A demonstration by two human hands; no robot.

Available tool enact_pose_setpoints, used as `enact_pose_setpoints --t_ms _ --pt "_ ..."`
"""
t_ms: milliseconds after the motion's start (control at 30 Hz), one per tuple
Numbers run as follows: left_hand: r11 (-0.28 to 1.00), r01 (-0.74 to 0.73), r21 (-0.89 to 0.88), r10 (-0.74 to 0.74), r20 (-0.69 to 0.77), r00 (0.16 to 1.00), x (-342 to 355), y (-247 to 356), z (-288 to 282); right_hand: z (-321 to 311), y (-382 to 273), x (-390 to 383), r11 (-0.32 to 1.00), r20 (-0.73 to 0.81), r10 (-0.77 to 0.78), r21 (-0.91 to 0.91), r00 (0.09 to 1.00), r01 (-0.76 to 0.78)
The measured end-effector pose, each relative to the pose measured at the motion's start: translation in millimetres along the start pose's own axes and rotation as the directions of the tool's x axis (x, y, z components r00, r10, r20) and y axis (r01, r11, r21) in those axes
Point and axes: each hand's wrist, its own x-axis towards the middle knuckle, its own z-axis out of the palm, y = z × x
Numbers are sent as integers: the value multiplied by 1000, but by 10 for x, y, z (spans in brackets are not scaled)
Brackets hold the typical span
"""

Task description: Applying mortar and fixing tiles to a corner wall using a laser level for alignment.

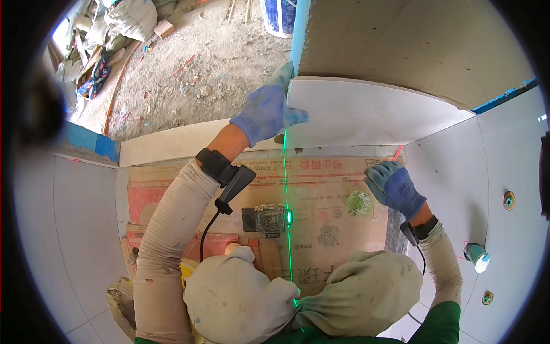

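Working position over a cardboard-covered floor, seen from above. The left hand (266,112), in a blue glove, grips the near-left end of a white slab (372,114), its thumb laid over the face and its other fingers around the end edge. The slab lies beyond the cardboard (318,183) and extends from this hand to the tiled wall (447,166) at the right. A pale strip (183,141) continues leftward from beside the slab. The right hand (394,186), likewise gloved, is held near the cardboard's right edge with fingers partly curled; whether they close on anything cannot be told. Just to its left is a round, green-and-white object (359,202). A dusty laser level (268,221) sits on the cardboard between the forearms; a green line (289,252) runs past it and up toward the slab. Each wrist bears a black strapped device (230,175). The person's knees (235,295) occupy the foreground. At right, a teal-and-white cylinder (476,258) appears against the wall, between two round fittings (509,200). Beyond the strip, rubble-strewn ground (217,63) bears pale sacks (132,18) and a blue-and-white bucket (279,17).
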Motion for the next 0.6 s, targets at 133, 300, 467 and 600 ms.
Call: enact_pose_setpoints --t_ms 133,300,467,600 --pt "986 161 -38 -152 180 972 123 154 -35 -179 60 453 983 -33 -177 -62 984 175" --pt "990 5 138 -9 32 999 -49 -333 132 -307 176 1087 953 -105 -279 -154 955 262" --pt "994 -72 -81 72 2 997 -5 123 61 -411 268 1101 972 -228 -189 -180 955 149" --pt "999 -46 -8 46 22 999 9 2 71 -278 332 890 995 -276 -65 -97 959 40"
